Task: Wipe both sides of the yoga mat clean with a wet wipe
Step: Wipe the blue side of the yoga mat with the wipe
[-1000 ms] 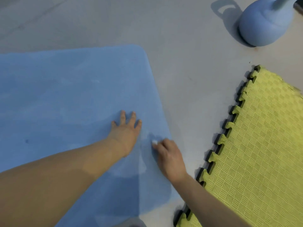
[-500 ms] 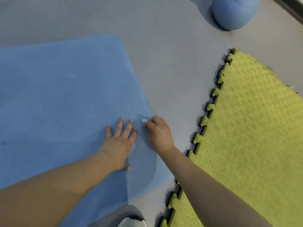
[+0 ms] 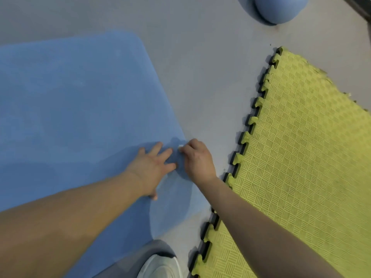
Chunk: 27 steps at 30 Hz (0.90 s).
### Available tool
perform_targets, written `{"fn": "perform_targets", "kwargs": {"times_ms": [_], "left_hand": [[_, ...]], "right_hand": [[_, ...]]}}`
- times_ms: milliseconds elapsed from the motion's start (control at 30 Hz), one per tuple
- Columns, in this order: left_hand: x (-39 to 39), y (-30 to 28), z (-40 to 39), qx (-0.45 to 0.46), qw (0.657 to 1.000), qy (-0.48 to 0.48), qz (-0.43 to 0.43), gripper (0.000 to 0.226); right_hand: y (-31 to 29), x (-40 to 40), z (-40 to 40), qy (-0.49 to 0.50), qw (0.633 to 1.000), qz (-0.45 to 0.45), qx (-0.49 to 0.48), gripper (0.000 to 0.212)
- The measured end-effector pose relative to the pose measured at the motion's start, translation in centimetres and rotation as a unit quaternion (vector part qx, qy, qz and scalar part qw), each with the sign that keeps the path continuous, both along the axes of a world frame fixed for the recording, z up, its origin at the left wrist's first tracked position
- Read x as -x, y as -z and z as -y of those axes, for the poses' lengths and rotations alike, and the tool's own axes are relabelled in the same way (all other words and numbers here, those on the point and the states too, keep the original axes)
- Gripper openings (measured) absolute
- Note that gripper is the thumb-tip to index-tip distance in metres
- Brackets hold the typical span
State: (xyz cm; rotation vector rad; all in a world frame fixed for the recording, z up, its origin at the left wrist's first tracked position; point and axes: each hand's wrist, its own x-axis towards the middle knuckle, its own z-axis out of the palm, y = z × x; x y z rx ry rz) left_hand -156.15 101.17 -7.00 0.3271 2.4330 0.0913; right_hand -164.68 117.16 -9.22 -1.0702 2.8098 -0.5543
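A blue yoga mat (image 3: 76,101) lies flat on the grey floor and fills the left half of the view. My left hand (image 3: 152,167) rests flat on it with fingers spread, close to the mat's right edge. Just to its right, my right hand (image 3: 197,159) has its fingers curled round a small white wet wipe (image 3: 180,146), of which only a tip shows at the fingertips. The wipe presses on the mat right at its edge.
A yellow-green interlocking foam tile (image 3: 301,167) with a black toothed edge lies to the right. A blue kettlebell (image 3: 281,9) stands at the top. A white shoe (image 3: 160,265) shows at the bottom edge. Bare grey floor (image 3: 210,87) separates the mats.
My right hand with the wipe has moved away from me along the mat's right edge. My left hand followed, staying flat on the mat. The view has shifted, so the kettlebell sits higher.
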Motion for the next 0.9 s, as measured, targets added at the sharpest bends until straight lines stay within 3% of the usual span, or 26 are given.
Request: {"fn": "perform_targets", "kwargs": {"times_ms": [167,333,500,667,767,900], "left_hand": [[-0.5,0.1,0.0,0.002,1.0,-0.004,-0.004,0.114],[-1.1,0.5,-0.1,0.003,1.0,-0.018,0.012,0.116],[-2.3,0.4,-0.5,0.002,0.999,-0.035,0.0,0.107],[-2.3,0.1,0.3,-0.013,0.997,-0.077,-0.008,0.106],[-2.6,-0.2,1.1,0.015,0.994,-0.112,0.002,0.11],[-4.5,0.2,3.0,0.013,0.997,-0.064,0.03,0.126]], "right_hand": [[-0.5,-4.0,-3.9,0.005,1.0,0.008,-0.019,0.01],[-1.2,-12.5,-11.4,0.012,0.997,0.064,-0.036,0.022],[-1.3,-9.4,-9.7,-0.017,0.997,0.064,-0.04,0.013],[-0.1,-4.5,-4.3,0.006,0.999,0.025,-0.038,0.02],[-0.2,-6.1,-5.3,0.02,0.998,0.031,-0.043,0.014],[-0.9,-9.9,-7.3,0.12,0.991,0.05,-0.032,0.016]]}}
